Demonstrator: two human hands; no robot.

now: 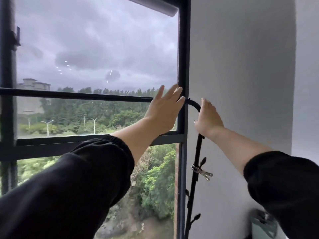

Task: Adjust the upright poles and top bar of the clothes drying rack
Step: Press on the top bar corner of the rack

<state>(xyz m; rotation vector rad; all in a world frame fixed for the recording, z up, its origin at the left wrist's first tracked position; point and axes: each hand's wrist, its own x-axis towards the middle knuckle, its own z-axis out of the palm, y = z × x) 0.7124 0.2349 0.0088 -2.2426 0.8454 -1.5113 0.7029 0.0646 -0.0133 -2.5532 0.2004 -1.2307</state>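
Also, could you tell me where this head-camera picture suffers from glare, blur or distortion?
Head view: white streaks of reflected light sit on the window glass over the grey sky; the near black sleeve and the grey-green object in the bottom right corner are blurred; wide-angle bending curves the dark window frame and the wall edge; the hands and the black curved rack pole are fairly sharp.

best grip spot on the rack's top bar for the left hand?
Probably the straight run of the top bar just left of the curved corner, taken from below or the room side with fingers wrapped over. It lies level and bare there. The left hand is open against it; the right hand grips the upright pole.
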